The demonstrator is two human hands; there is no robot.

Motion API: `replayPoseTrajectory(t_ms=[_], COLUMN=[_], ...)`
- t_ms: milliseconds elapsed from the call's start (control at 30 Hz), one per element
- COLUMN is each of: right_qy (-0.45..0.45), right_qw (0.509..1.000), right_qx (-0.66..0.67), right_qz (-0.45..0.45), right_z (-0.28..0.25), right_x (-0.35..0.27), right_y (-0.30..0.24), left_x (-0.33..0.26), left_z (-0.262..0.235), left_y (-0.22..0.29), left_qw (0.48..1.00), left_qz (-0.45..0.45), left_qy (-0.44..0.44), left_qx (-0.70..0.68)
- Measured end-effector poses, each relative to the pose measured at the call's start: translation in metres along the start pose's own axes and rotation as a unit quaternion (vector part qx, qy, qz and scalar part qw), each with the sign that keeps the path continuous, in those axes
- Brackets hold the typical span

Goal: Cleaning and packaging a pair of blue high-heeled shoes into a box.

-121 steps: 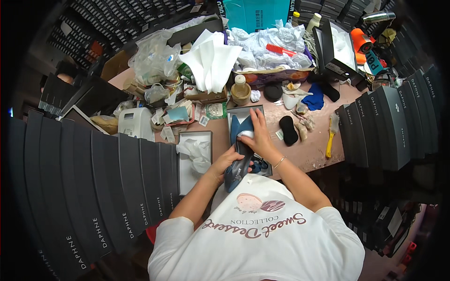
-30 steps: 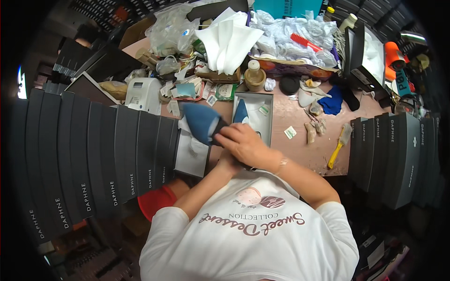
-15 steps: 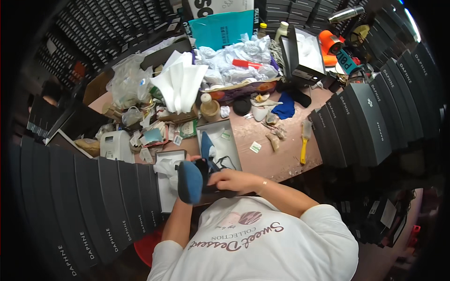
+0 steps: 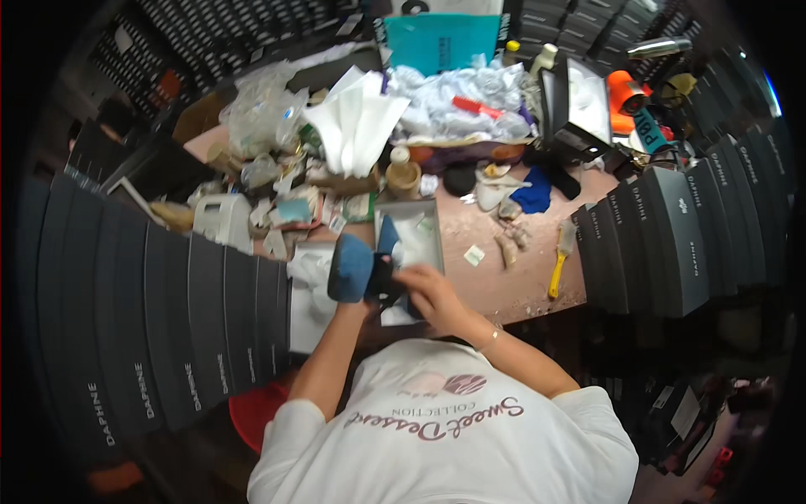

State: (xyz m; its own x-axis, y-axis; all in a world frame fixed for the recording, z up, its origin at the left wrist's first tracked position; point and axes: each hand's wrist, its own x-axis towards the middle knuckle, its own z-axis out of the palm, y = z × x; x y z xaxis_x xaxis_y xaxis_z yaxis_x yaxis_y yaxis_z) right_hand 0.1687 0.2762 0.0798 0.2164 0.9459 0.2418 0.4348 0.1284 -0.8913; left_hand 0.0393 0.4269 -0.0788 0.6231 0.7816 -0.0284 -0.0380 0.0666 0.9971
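A blue shoe (image 4: 351, 267) with a dark edge and black parts is held up in front of me over the boxes. My left hand (image 4: 356, 307) is closed on it; most of its fingers are hidden behind the shoe. The slightly blurred fingertips of my right hand (image 4: 432, 296) close on the shoe's black part. Just behind, a second blue shoe (image 4: 387, 236) lies with white paper in an open shoebox (image 4: 439, 235). To the left, another open box (image 4: 309, 334) holds crumpled white tissue (image 4: 307, 273).
Dark shoeboxes stand in rows at left (image 4: 164, 311) and right (image 4: 659, 227). Behind are a carton of crumpled paper (image 4: 445, 97), a jar (image 4: 404, 178) and white sheets (image 4: 357, 122). A yellow-handled brush (image 4: 558, 265) lies on the pink tabletop (image 4: 474, 290).
Both hands and the held shoe have risen and moved slightly farther from my body. My right hand has shifted to the right. The whole view has shifted slightly.
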Motion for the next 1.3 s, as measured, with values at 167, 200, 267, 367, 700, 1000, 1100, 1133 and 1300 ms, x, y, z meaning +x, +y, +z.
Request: replayPoseTrajectory(t_ms=[167,200,267,367,700,1000,1100,1133,1300], right_qy=[-0.176,-0.205,-0.212,-0.105,-0.147,-0.174,0.015,0.096,0.083], right_qw=[0.983,0.965,0.947,0.961,0.948,0.983,0.968,0.971,0.994], right_qx=[0.053,0.158,0.204,0.098,-0.141,-0.064,0.17,0.157,-0.059], right_qz=[0.017,0.032,0.13,0.237,0.246,0.012,0.186,0.152,0.041], right_z=[0.024,0.011,-0.022,-0.03,0.053,0.001,-0.042,-0.059,-0.062], right_x=[-0.008,-0.014,-0.029,-0.043,-0.016,-0.017,-0.016,-0.012,0.002], right_y=[0.014,0.021,0.017,0.063,0.111,-0.035,-0.032,-0.031,-0.013], left_x=[-0.024,-0.027,-0.034,-0.045,-0.106,-0.035,-0.032,-0.034,-0.041], left_z=[-0.014,-0.024,-0.067,-0.111,-0.002,0.04,0.036,0.036,0.051], left_y=[0.039,0.044,0.039,0.056,0.062,0.088,0.091,0.092,0.109], left_qw=[0.966,0.927,0.873,0.834,0.953,0.941,0.898,0.889,0.87], left_qz=[-0.146,-0.218,-0.304,-0.375,-0.244,-0.248,-0.283,-0.304,-0.331], left_qy=[-0.001,0.01,0.058,0.171,0.096,0.051,0.017,0.0,-0.04], left_qx=[-0.214,-0.304,-0.378,-0.367,-0.149,-0.225,-0.336,-0.342,-0.363])
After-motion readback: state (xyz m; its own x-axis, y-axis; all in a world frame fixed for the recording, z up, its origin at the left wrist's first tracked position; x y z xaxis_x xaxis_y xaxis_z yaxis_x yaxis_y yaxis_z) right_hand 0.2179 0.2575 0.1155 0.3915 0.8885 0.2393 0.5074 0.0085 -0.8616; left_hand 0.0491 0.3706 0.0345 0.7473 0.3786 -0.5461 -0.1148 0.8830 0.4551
